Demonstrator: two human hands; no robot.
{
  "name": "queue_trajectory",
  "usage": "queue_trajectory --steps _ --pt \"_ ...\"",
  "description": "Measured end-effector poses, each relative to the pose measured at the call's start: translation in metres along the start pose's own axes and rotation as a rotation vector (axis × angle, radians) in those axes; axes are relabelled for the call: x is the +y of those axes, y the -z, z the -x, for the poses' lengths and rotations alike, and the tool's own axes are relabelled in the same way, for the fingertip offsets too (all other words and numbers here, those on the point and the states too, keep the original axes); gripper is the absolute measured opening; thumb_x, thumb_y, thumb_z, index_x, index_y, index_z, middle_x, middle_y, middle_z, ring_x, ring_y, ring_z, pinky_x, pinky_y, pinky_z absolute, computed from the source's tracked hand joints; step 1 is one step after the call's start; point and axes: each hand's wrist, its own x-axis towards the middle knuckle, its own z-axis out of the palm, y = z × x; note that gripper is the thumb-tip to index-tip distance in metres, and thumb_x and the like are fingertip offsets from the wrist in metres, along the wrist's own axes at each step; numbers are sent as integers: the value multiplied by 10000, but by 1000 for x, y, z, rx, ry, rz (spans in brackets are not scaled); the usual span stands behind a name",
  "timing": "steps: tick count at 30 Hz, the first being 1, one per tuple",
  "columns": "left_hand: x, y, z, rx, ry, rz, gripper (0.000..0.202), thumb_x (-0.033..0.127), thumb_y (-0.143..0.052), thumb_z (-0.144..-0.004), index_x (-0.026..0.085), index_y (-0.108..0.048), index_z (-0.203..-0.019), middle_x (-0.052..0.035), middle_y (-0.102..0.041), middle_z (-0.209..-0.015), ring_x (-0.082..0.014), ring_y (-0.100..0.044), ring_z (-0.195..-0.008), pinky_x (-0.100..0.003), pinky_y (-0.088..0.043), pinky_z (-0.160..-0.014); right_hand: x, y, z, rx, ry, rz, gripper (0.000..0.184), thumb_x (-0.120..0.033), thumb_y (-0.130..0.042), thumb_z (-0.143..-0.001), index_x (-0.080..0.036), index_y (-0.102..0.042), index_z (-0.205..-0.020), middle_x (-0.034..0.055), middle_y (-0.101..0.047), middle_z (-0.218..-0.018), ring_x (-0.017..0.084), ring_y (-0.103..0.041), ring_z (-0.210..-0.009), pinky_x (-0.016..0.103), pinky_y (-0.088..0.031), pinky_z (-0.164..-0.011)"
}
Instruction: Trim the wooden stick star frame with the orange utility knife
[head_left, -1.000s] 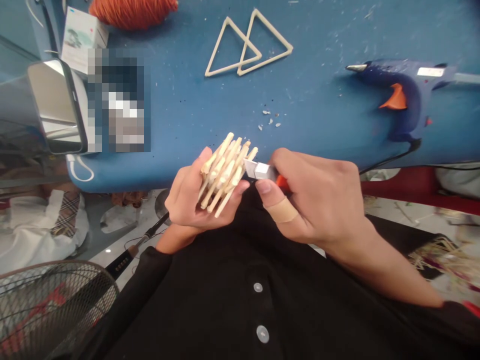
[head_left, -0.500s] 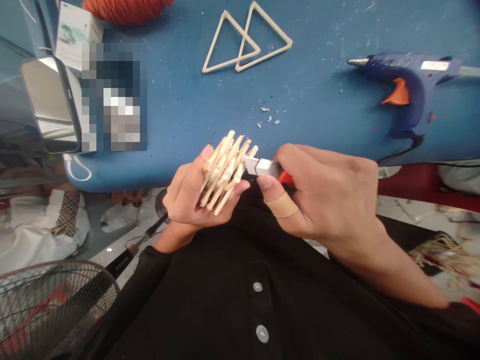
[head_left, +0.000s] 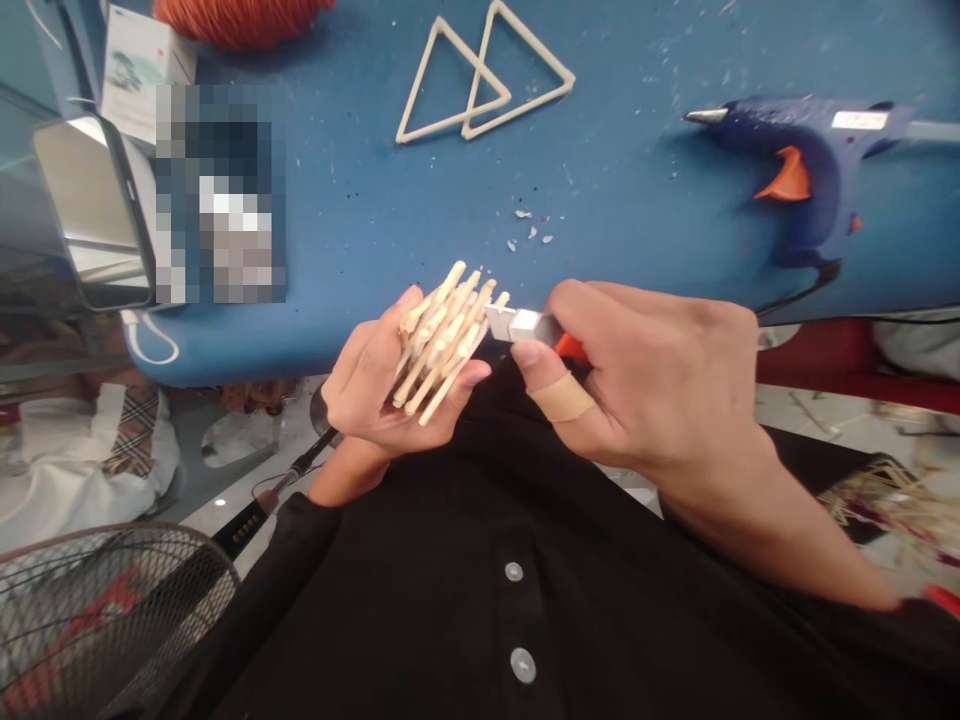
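Note:
My left hand grips a bundle of pale wooden sticks, which look stacked in crossing layers with their ends pointing up. In my right hand is a utility knife, pinched between thumb and bent fingers; its metal tip and a bit of orange handle show. The blade meets the right edge of the bundle. A plaster wraps my right thumb. Small whitish scraps lie on the blue table just beyond my hands.
Two overlapping stick triangles lie at the back. A blue glue gun rests on the right. On the left are a phone, a white box and orange yarn. A fan stands at lower left.
The bundle has tilted slightly in my left hand, and the blade has stayed at its right edge. The whole view has shifted a little, so the table things appear farther left.

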Motion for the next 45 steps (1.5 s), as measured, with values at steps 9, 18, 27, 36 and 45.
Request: queue_trajectory --steps 9,18,27,36,45 --pt "-17 -13 -20 195 -228 -112 570 527 -828 -976 191 -782 -1435 -98 -885 -1062 -231 -769 -719 -374 -657 -666 53 -15 -39 -12 -295 37 528 -514 -680 -961 -258 -302 -695 -34 -249 -573 133 -87 -614 389 -140 -646" --pt "-21 -13 -23 29 44 -25 675 693 -804 -955 224 -752 -1438 -58 -849 -1116 -246 -810 -930 -389 -672 -916 8 -14 -50 70 -163 -784 168 -364 -861 -875 -278 -791 -1002 -6 -791 -888 150 -553 -612 363 -446 -606" --pt "-12 -19 -12 -90 442 322 706 787 -762 -985 245 -779 -1437 -42 -823 -942 -209 -771 -714 -394 -688 -733 11 -27 -52 111 -300 -959 101 -211 -839 -884 -251 -831 -791 12 -790 -792 203 -717 -739 385 -591 -703" --pt "-4 3 -32 -252 785 613 759 920 -585 -1014 246 -858 -1228 -8 -703 -713 -130 -590 -436 -320 -575 -447 37 -19 -56 155 -310 -599 164 -121 -863 -748 -274 -838 -801 -19 -657 -623 167 -518 -580 378 -417 -618" --pt "9 -1 -43 -352 814 668 785 964 -560 -993 234 -769 -794 27 -467 -496 -147 -540 -389 -326 -560 -398 36 -12 -52 48 -188 -170 398 -352 -877 -836 -277 -521 -676 -22 -496 -596 182 -425 -618 396 -259 -667"
